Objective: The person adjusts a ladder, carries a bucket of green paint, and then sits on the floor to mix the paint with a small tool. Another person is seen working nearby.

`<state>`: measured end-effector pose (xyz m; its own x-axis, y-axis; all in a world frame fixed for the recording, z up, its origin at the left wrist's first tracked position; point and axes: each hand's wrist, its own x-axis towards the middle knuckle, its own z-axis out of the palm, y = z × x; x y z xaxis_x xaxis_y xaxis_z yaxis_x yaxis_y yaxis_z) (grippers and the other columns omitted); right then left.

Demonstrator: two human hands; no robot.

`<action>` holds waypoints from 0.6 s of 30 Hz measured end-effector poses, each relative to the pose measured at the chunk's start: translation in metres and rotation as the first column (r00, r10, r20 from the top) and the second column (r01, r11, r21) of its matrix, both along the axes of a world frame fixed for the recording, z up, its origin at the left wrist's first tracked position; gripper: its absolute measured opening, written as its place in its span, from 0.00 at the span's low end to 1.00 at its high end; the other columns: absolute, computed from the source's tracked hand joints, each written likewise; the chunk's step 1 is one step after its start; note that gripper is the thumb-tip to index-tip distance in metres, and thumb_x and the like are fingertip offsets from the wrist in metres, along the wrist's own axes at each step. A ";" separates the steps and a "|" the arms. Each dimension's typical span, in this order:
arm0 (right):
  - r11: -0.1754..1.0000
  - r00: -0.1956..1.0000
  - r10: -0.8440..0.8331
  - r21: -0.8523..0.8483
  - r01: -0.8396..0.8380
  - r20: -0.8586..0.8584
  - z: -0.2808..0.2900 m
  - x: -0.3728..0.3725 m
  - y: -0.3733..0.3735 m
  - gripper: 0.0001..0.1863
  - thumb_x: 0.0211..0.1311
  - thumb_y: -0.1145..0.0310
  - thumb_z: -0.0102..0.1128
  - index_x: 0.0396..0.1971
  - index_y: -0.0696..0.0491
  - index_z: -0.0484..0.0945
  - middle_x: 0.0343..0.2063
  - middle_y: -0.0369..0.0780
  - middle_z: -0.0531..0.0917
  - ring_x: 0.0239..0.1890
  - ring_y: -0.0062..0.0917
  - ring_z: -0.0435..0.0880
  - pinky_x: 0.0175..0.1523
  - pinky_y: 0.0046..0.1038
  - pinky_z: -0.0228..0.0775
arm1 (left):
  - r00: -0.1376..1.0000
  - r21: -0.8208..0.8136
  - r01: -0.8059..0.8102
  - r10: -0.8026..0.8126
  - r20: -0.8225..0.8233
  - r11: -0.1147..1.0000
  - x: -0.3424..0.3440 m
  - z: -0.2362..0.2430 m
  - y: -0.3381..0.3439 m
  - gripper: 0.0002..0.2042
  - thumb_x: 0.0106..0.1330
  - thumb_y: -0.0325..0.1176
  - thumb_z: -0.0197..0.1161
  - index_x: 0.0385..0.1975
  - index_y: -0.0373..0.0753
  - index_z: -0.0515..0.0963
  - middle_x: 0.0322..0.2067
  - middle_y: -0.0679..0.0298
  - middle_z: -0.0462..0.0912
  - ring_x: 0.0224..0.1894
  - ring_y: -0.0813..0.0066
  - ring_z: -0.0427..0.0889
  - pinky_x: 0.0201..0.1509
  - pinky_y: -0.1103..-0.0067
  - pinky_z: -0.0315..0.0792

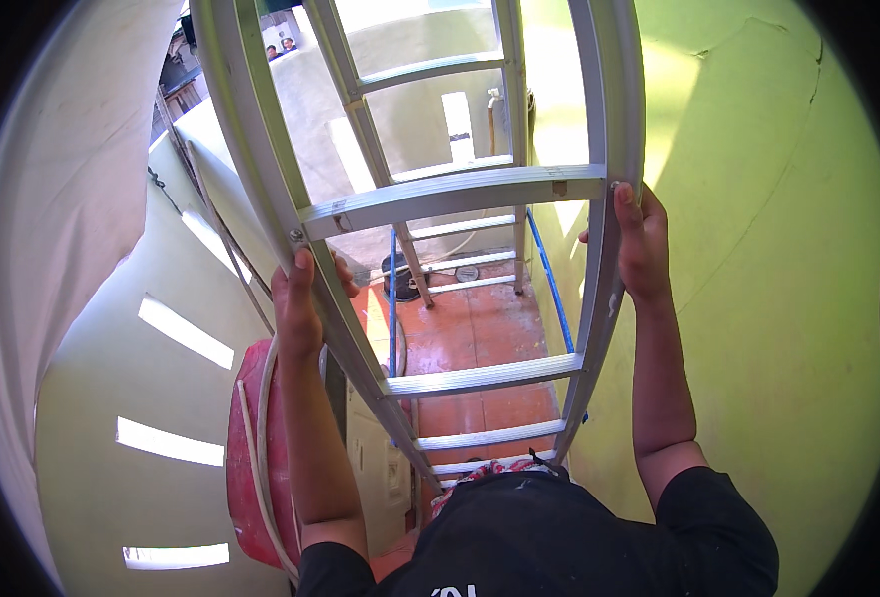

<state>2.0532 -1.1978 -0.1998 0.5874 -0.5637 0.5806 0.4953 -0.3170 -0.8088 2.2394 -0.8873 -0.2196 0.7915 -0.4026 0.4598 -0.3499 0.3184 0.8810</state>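
In front of me stands an aluminium stepladder (460,199) with its two sections spread apart. My left hand (302,303) is wrapped round the left side rail, just below a rung. On the right side rail, my right hand (643,247) grips at nearly the same height, thumb along the outer face and fingers partly hidden behind the rail. Blue braces (551,281) link the near section to the far one. Several lower rungs lead down toward my body, and the lowest part of the near section is hidden by my dark shirt.
A yellow-green wall (748,298) rises close on the right. To the left are a pale slotted wall (131,368), a white cloth (62,149) and a red container (256,458) with a hose (261,448). A black bucket (400,277) sits on the red tiled floor (475,338). Distant people (283,47) show beyond the wall.
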 end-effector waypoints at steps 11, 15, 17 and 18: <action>1.000 1.000 0.003 0.015 -0.003 0.016 -0.002 0.002 0.001 0.27 0.71 0.48 0.53 0.51 0.58 0.76 0.31 0.34 0.80 0.27 0.15 0.78 0.33 0.23 0.78 | 0.998 -0.034 0.065 -0.066 -0.014 0.997 0.005 -0.004 0.000 0.27 0.67 0.59 0.57 0.37 0.34 0.75 0.27 0.60 0.79 0.28 0.71 0.81 0.34 0.76 0.76; 1.000 1.000 -0.030 0.001 0.030 -0.004 -0.003 0.000 0.002 0.27 0.71 0.47 0.52 0.51 0.59 0.76 0.30 0.34 0.79 0.27 0.15 0.78 0.33 0.23 0.79 | 0.993 -0.044 0.113 -0.114 -0.019 0.993 0.005 -0.003 0.002 0.26 0.67 0.58 0.58 0.38 0.34 0.75 0.27 0.60 0.79 0.28 0.72 0.80 0.34 0.76 0.76; 0.999 0.998 -0.054 0.002 0.054 -0.013 -0.003 0.000 0.002 0.27 0.71 0.47 0.52 0.51 0.59 0.76 0.29 0.34 0.78 0.27 0.16 0.78 0.34 0.24 0.79 | 0.991 -0.049 0.128 -0.129 -0.018 0.991 0.006 -0.002 0.002 0.25 0.68 0.56 0.58 0.38 0.34 0.75 0.27 0.60 0.79 0.28 0.72 0.80 0.34 0.76 0.76; 0.998 0.998 -0.059 -0.002 0.059 -0.017 -0.002 0.001 0.002 0.28 0.71 0.46 0.52 0.50 0.59 0.76 0.29 0.34 0.78 0.27 0.16 0.78 0.34 0.24 0.79 | 0.990 -0.053 0.137 -0.138 -0.011 0.989 0.007 -0.002 0.002 0.24 0.68 0.55 0.58 0.38 0.34 0.75 0.27 0.60 0.79 0.28 0.72 0.80 0.34 0.76 0.76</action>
